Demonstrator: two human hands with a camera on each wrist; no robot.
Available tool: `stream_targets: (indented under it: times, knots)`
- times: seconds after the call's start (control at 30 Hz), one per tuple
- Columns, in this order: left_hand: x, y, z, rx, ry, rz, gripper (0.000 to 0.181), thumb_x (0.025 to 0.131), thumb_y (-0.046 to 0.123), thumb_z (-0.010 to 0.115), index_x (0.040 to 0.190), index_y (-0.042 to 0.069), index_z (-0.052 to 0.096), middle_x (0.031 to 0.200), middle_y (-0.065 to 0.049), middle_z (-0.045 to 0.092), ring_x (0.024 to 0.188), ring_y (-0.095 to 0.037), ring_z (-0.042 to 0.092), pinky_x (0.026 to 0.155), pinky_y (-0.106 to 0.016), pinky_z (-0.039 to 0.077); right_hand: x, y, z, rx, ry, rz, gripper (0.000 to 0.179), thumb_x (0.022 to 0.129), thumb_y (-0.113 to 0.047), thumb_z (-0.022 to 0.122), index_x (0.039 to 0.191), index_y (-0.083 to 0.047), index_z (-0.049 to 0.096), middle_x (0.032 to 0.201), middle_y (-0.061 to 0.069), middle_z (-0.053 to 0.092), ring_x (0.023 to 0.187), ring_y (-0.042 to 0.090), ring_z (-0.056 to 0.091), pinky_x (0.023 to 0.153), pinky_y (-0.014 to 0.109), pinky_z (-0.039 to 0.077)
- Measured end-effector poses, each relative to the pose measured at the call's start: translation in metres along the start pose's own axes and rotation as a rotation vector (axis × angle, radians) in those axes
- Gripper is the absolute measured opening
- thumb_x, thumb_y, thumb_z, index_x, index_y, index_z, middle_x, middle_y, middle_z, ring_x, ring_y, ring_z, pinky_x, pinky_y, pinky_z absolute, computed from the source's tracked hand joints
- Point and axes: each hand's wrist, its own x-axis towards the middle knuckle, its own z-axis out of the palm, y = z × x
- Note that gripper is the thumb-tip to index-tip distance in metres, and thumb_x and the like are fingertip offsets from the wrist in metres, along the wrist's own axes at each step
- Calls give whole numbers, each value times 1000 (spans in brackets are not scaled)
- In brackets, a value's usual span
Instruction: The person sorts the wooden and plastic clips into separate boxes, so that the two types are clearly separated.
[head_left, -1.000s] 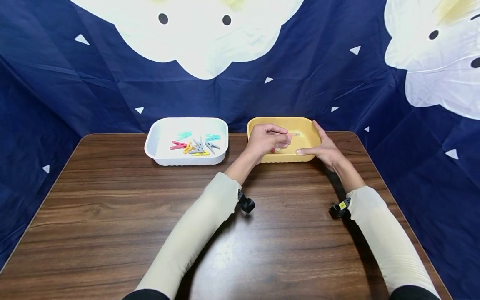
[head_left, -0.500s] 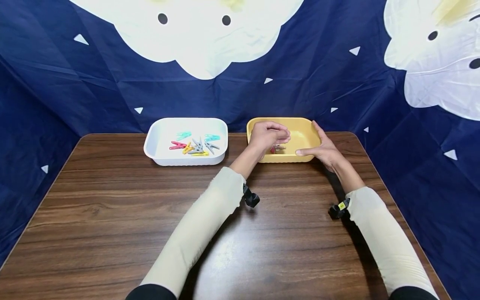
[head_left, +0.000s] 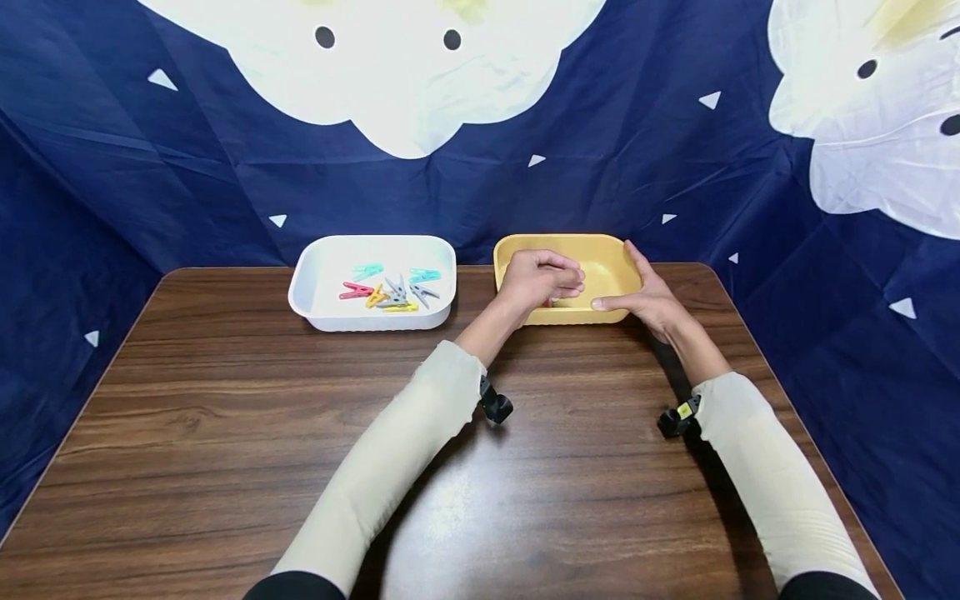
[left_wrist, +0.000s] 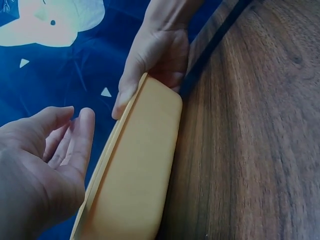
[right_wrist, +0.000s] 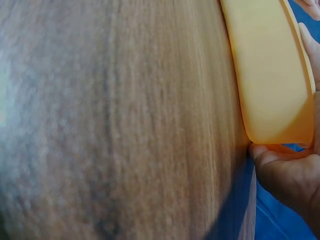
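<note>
My left hand (head_left: 536,279) hovers over the left part of the yellow tray (head_left: 570,317). In the left wrist view its thumb and bent fingers stand apart, and nothing shows between them. Partly hidden below this hand, a small red item (head_left: 547,303) and a pale one lie in the tray; their kind is unclear. My right hand (head_left: 652,296) grips the tray's right end, the thumb over the near rim and the fingers along the outside. The left wrist view also shows that right hand (left_wrist: 157,55) holding the tray's end wall.
Left of the yellow tray stands a white tray (head_left: 367,323) with several clothespins (head_left: 395,292) in red, yellow, grey and turquoise. Both sit at the back of the wooden table (head_left: 300,400), before a dark blue cloth (head_left: 480,200) with white clouds.
A second ago a pinkish piece with a clear end showed at my left fingertips; it no longer shows there. The left hand has shifted only slightly. My right hand keeps its hold on the tray.
</note>
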Motion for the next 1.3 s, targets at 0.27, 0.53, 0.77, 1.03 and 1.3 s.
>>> stream_targets:
  times: [0.27,0.53,0.77,1.03,1.3]
  knots:
    - [-5,0,-6,56,-15,21,12,98,-7,81,109,-11,81,95,-17,85,74,-12,81,80,-31,71,3,-2,2,-7,-3,6,141,88,-8,96,184,-34,-5,193,-5,-6,178,23,7,146,45,12]
    - [-9,9,-13,73,-23,37,13,98,-8,80,110,-12,80,96,-18,85,75,-14,81,78,-32,71,5,0,0,-19,-10,19,142,88,-9,96,183,-33,-7,193,-5,-8,178,25,7,146,45,12]
    - [-12,18,-22,118,-32,78,13,99,-6,81,111,-12,81,114,-32,83,78,-17,83,89,-44,71,2,-1,-1,-21,5,32,144,87,-11,97,183,-35,-8,193,-2,-6,178,25,8,146,45,12]
    - [-16,24,-36,76,7,95,10,99,-8,80,108,-12,82,93,-12,83,74,-15,81,78,-32,71,-3,-2,0,42,14,8,141,90,-3,92,182,-38,-8,193,0,-5,178,24,9,146,43,12]
    - [-19,32,-54,45,36,127,7,99,-9,78,105,-10,81,91,-11,82,74,-16,81,79,-34,72,-8,-2,-1,122,68,52,121,103,-26,84,181,-46,-6,192,7,11,157,16,48,117,19,52]
